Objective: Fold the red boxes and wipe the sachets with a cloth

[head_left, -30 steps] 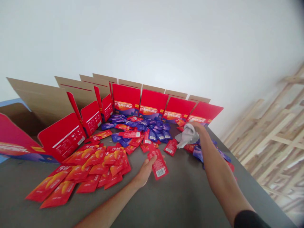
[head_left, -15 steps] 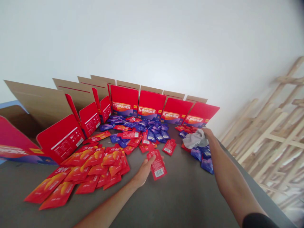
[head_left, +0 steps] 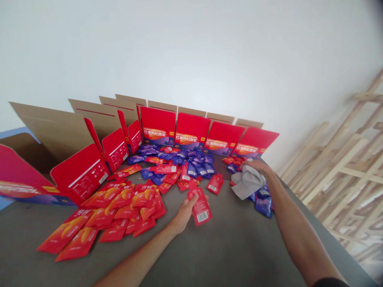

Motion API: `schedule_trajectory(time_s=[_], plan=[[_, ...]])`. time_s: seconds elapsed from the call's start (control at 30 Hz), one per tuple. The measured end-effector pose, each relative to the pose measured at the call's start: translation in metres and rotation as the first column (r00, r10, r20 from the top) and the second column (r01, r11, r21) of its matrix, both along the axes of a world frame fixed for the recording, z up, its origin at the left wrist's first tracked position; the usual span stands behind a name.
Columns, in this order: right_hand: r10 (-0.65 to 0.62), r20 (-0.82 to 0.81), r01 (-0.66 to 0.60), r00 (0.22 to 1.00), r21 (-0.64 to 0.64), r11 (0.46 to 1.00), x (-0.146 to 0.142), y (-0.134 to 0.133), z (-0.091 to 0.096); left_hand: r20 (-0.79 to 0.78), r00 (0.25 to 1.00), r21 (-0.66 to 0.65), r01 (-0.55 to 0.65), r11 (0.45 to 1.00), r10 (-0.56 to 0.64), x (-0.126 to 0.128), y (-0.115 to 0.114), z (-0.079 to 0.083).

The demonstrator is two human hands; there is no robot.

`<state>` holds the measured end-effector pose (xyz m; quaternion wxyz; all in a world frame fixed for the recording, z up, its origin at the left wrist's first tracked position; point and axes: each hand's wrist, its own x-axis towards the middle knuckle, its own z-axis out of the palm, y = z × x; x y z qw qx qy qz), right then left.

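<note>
Far left, open red cartons [head_left: 157, 125] in a row along the back of the grey table [head_left: 221, 255], brown flaps upright. In front of them, a loose heap of red sachets [head_left: 119, 211], overlapping one another. Next, the left hand [head_left: 182, 217], thumb and fingers pinching one red sachet [head_left: 200, 207] at its lower edge, barcode showing, over the table. Behind it, purple sachets [head_left: 194, 165] scattered among a few red ones, up against the cartons. Further right, the right hand [head_left: 257, 165], fingers pressed together and closed over a grey cloth [head_left: 247, 182], just beside a smaller purple pile [head_left: 263, 205]. Far right, past the table edge, pale wooden frames [head_left: 338, 175].
</note>
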<state>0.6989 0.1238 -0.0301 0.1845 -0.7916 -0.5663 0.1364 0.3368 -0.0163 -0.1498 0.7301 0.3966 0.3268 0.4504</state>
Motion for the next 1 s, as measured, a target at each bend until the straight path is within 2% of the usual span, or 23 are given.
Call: schedule_trajectory(time_s=[0.1, 0.17, 0.27, 0.33, 0.37, 0.43, 0.73, 0.8, 0.87, 0.93, 1.0], plan=[[0.179, -0.061, -0.18, 0.982, -0.005, 0.984, -0.028, -0.018, -0.006, 0.002, 1.0, 0.008, -0.005, 1.0, 0.005, 0.001, 0.001, -0.001], [0.315, -0.102, -0.314, 0.944, 0.027, 0.949, -0.053, -0.037, -0.014, 0.003, 1.0, 0.009, -0.014, 1.0, 0.013, 0.001, 0.001, -0.003], [0.527, -0.162, -0.505, 0.834, 0.163, 0.848, -0.091, -0.07, -0.025, 0.017, 0.999, 0.008, -0.028, 1.0, 0.028, 0.002, 0.001, -0.004], [0.63, -0.191, -0.571, 0.753, 0.286, 0.769, -0.112, -0.09, -0.032, 0.026, 0.999, 0.001, -0.035, 0.999, 0.035, 0.002, 0.001, -0.004], [0.659, -0.204, -0.58, 0.724, 0.336, 0.742, -0.121, -0.099, -0.034, 0.032, 0.999, -0.007, -0.041, 0.999, 0.041, 0.002, 0.001, -0.004], [0.676, -0.245, -0.563, 0.695, 0.399, 0.724, -0.135, -0.112, -0.037, 0.051, 0.997, -0.026, -0.056, 0.998, 0.057, 0.001, 0.001, -0.003], [0.689, -0.5, -0.411, 0.525, 0.56, 0.719, -0.183, -0.145, -0.032, 0.259, 0.957, -0.113, -0.108, 0.988, 0.134, 0.0, 0.006, -0.003], [0.714, -0.447, -0.427, 0.539, 0.586, 0.689, -0.197, -0.148, -0.039, 0.203, 0.972, -0.097, -0.103, 0.99, 0.121, 0.0, 0.006, -0.004], [0.756, -0.319, -0.496, 0.571, 0.599, 0.628, -0.21, -0.151, -0.052, 0.081, 0.988, -0.045, -0.129, 0.991, 0.132, 0.0, 0.006, -0.006], [0.78, -0.196, -0.56, 0.594, 0.596, 0.576, -0.222, -0.155, -0.069, -0.02, 0.984, 0.019, -0.179, 0.984, 0.179, -0.002, 0.005, -0.007], [0.785, -0.125, -0.593, 0.607, 0.587, 0.552, -0.229, -0.16, -0.083, -0.062, 0.971, 0.06, -0.226, 0.972, 0.23, -0.006, 0.003, -0.007]])
